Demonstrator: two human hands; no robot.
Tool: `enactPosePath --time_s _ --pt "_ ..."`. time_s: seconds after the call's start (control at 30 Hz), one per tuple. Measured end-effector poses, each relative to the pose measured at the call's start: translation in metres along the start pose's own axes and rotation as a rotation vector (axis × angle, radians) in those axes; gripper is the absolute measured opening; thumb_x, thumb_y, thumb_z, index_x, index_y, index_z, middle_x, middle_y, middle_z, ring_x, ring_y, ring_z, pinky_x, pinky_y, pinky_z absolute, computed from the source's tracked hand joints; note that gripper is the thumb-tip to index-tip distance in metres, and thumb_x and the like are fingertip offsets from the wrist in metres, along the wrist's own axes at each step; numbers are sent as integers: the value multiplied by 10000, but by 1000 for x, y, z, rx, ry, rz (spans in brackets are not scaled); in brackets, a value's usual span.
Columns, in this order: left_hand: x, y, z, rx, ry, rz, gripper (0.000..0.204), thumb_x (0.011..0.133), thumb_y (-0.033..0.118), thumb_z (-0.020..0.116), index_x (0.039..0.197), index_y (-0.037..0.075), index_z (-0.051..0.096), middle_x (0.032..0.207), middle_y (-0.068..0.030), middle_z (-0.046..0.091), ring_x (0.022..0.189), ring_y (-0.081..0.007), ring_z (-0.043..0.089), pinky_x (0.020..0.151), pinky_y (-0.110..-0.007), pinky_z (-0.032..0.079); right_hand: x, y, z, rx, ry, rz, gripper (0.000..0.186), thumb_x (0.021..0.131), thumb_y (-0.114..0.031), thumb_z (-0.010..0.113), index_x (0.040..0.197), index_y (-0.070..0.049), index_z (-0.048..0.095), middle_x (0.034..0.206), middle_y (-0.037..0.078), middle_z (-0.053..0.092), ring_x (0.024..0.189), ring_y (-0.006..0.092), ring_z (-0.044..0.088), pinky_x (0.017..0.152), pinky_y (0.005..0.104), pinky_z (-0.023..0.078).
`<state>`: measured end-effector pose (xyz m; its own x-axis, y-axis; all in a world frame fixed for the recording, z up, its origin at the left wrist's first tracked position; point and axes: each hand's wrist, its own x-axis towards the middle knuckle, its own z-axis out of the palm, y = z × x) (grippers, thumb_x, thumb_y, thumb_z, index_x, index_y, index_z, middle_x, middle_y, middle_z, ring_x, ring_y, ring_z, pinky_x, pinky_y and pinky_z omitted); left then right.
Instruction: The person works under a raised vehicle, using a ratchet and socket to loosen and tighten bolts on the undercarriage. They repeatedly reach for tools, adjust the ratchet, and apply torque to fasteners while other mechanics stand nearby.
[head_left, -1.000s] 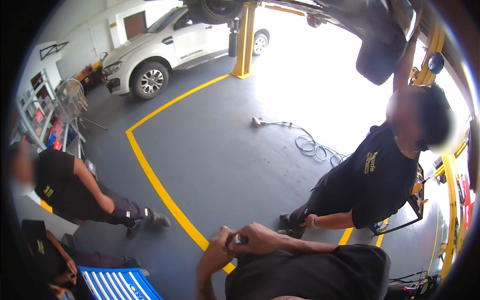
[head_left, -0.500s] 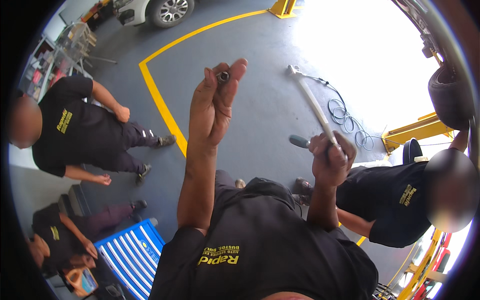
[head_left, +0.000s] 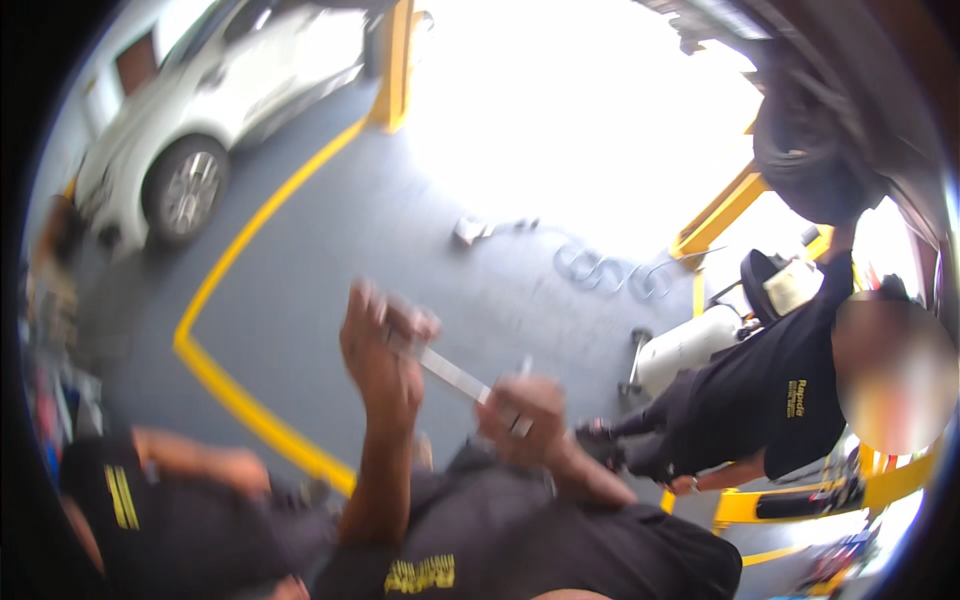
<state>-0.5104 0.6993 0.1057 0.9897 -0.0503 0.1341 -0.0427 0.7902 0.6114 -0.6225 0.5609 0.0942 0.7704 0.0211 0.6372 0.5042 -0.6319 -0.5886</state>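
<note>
Silver bar: I see a straight, slim, pale metal bar with a plain shaft; motion blur hides finer detail, and I cannot make out its ends.
Bar's place: mid-frame, slanting from upper left down to lower right, above the grey floor.
Left hand: my left hand, left of centre, grasps the bar's upper-left end, fingers curled about it, though blurred.
Right hand: my right hand, just below centre, is clenched around the lower-right part; the bare shaft shows between both hands.
Yellow line: the painted line bends at the left of the frame and passes beneath my left forearm.
Open room: I have bare floor above and left of the hands, up to that line.
Right edge: a co-worker stands near my right hand, with a white tank alongside.
Lower left: another co-worker is close to my left forearm.
Upper right: a coiled hose lies well apart from the bar.
</note>
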Motion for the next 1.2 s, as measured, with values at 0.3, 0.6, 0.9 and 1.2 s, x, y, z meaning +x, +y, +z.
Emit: enactPosePath --time_s 0.3,0.6,0.9,1.2 --pt "121 -70 -8 74 -92 -236 395 1087 331 420 745 133 420 551 -13 427 445 -133 465 454 -301 441 35 85 63 -298 -7 99 237 837 -84 679 725 -74 471 549 47 474 436 223 504 450 358 404" --pt "256 -214 37 88 -447 -497 436 1092 356 370 762 78 433 535 -60 443 442 -208 546 473 -384 531 92 211 50 -477 238 331 281 820 -59 688 676 -84 448 522 72 466 412 250 491 430 371 413" --pt "332 -236 122 23 -799 -405 475 1082 406 403 749 69 426 522 -86 488 436 -234 586 442 -360 525 175 247 37 -908 448 314 286 805 -111 734 684 -107 475 534 15 458 418 191 519 424 335 427" --pt "386 -268 197 -397 -1140 -875 339 1089 368 399 954 88 535 682 -81 553 512 -194 561 510 -329 503 234 325 11 -1283 665 230 223 695 -111 691 637 -157 480 645 8 456 528 156 529 456 327 407"
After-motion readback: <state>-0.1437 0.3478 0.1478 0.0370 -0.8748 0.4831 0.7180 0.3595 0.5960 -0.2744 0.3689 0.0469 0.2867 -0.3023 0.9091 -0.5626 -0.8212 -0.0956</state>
